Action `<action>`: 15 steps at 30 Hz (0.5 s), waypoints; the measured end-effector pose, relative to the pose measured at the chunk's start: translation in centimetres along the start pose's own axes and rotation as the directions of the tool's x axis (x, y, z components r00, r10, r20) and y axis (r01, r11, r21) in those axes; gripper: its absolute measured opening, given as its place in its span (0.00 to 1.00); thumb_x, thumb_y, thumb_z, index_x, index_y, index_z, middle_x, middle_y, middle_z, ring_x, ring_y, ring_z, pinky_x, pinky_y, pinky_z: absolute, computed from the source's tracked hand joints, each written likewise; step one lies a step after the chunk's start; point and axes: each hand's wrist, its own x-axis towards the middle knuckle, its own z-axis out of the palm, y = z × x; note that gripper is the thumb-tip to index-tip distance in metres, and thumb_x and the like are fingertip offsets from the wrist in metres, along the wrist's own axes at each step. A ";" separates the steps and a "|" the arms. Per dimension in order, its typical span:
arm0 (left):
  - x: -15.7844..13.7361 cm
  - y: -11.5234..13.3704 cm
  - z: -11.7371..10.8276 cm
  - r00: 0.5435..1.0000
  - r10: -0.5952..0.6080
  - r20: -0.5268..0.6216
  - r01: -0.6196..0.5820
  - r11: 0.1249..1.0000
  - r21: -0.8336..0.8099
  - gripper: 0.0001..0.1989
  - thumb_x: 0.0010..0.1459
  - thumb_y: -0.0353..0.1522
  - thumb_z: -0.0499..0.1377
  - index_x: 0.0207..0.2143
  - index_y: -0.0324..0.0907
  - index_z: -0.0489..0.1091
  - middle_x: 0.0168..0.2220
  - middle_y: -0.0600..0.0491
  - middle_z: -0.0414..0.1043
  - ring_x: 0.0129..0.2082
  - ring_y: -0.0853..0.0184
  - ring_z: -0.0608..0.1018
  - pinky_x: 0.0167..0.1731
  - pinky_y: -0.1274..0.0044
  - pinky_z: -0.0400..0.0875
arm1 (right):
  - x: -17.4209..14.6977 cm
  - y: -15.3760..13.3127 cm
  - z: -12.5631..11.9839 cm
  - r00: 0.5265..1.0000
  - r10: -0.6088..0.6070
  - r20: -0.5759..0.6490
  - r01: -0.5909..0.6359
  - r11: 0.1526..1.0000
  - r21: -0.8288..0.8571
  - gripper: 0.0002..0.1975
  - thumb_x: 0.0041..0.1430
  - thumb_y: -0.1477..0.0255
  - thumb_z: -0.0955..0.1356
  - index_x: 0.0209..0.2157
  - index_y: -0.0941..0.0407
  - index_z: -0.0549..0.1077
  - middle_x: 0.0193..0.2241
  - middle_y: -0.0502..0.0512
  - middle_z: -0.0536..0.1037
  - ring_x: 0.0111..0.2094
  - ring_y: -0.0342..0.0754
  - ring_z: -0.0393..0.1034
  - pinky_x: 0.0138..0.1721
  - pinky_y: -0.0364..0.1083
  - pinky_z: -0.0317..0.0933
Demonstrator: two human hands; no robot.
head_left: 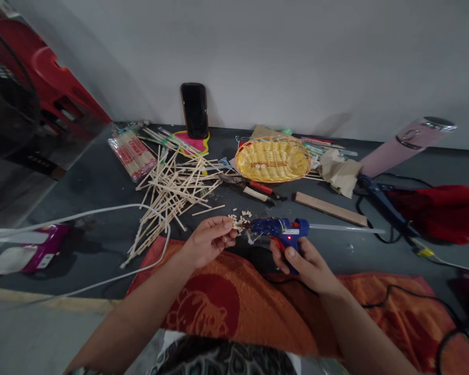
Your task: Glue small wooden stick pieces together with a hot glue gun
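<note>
My right hand (303, 260) is wrapped round the handle of a blue hot glue gun (291, 232), a finger at its orange trigger. A small red light glows on its side, and a clear glue stick (346, 228) juts from the back. The dark, glue-smeared nozzle end points left. Just in front of it, my left hand (213, 237) has thumb and fingertips pinched together; what they hold is too small to make out. Short cut pieces of wooden stick (240, 220) lie in a small heap beside those fingertips, partly behind them.
Loose wooden chopsticks (175, 187) pile up left, near packaged chopsticks (133, 153). Behind are a yellow woven basket (273, 159), pliers (254, 190), and a propped phone (195, 110). A wooden strip (330, 209) and pink flask (406, 147) stand right. An orange towel (273, 307) covers the front edge.
</note>
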 end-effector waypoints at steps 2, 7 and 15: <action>0.0 0.0 0.0 1.000 -0.001 0.000 0.001 1.000 0.002 0.08 0.50 0.32 0.65 0.28 0.35 0.72 0.24 0.51 0.70 0.21 0.77 0.66 0.25 0.81 0.63 | 0.0 0.0 0.0 1.000 -0.001 0.001 0.001 1.000 -0.001 0.18 0.62 0.55 0.61 0.34 0.57 0.65 0.20 0.48 0.63 0.21 0.41 0.52 0.24 0.43 0.46; 0.0 0.0 -0.1 1.000 -0.004 -0.004 0.004 1.000 0.003 0.08 0.50 0.32 0.65 0.28 0.36 0.72 0.25 0.52 0.70 0.21 0.77 0.66 0.25 0.81 0.63 | 0.0 -0.1 0.0 1.000 -0.015 0.011 0.015 1.000 -0.012 0.18 0.63 0.56 0.61 0.35 0.57 0.66 0.21 0.48 0.63 0.21 0.41 0.53 0.24 0.43 0.46; -0.1 0.2 0.0 1.000 0.013 -0.003 -0.013 1.000 0.000 0.07 0.51 0.32 0.64 0.28 0.36 0.72 0.25 0.53 0.70 0.21 0.77 0.66 0.26 0.81 0.64 | 0.0 -0.1 0.1 1.000 -0.014 0.020 0.014 1.000 0.003 0.17 0.64 0.57 0.61 0.37 0.57 0.66 0.22 0.48 0.63 0.22 0.41 0.53 0.24 0.43 0.47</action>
